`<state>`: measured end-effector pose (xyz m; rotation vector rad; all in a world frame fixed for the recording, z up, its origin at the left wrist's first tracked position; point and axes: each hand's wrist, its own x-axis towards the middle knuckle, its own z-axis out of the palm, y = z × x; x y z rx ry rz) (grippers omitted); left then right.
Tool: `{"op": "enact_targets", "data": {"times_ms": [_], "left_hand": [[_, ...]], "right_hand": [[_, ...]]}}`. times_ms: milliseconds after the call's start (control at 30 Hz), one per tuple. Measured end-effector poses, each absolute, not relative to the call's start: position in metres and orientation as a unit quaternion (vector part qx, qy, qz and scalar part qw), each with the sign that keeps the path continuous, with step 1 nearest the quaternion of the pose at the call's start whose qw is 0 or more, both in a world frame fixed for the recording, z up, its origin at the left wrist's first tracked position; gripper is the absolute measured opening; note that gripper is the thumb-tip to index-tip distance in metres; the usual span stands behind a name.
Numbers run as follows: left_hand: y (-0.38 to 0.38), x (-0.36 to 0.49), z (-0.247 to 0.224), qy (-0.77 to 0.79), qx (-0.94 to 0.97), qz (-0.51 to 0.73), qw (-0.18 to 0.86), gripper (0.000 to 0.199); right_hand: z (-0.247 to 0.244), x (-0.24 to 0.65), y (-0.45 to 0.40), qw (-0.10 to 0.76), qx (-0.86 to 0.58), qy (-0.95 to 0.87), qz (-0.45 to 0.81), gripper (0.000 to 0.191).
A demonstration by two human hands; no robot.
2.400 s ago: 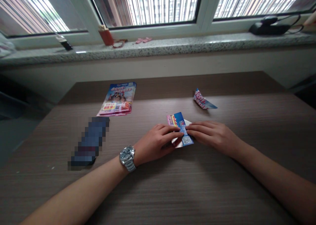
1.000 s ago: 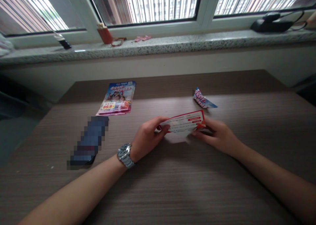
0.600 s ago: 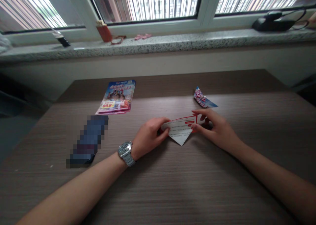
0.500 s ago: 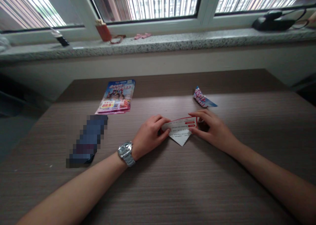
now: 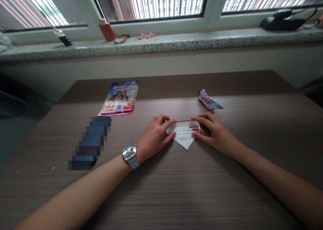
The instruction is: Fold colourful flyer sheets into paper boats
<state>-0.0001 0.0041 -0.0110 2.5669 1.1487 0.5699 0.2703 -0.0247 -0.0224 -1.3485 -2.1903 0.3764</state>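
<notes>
A folded white paper with red edges and red printed labels lies on the table, its pointed end toward me. My left hand, with a silver watch on the wrist, grips the paper's left side between thumb and fingers. On the right side, my right hand has its thumb and fingertips on the paper in the same way. Beyond my right hand stands a small folded blue and pink paper piece.
A stack of colourful flyers lies at the back left of the brown table, with a pixelated dark flat object nearer. The stone windowsill holds a red-brown box and a black device.
The paper's top edge now looks straighter and flatter. The fingers of my left hand have shifted slightly up along its side, and the whole view has moved a little.
</notes>
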Motion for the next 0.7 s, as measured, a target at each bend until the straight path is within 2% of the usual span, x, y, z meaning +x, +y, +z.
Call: {"op": "enact_targets", "data": {"times_ms": [200, 367, 533, 700], "left_hand": [[0.0037, 0.0012, -0.0083, 0.391, 0.886, 0.207, 0.14, 0.035], [0.0048, 0.003, -0.0091, 0.37, 0.895, 0.205, 0.139, 0.024], [0.0052, 0.0039, -0.009, 0.361, 0.9, 0.198, 0.14, 0.026], [0.0049, 0.0036, -0.0105, 0.34, 0.908, 0.206, 0.133, 0.028]], "right_hand": [[-0.023, 0.2692, -0.0253, 0.271, -0.491, -0.82, 0.117, 0.054], [-0.0221, 0.2691, -0.0246, 0.286, -0.455, -0.84, 0.076, 0.032], [-0.0181, 0.2679, -0.0258, 0.282, -0.405, -0.865, 0.09, 0.034], [-0.016, 0.2675, -0.0286, 0.275, -0.389, -0.873, 0.103, 0.027]]}}
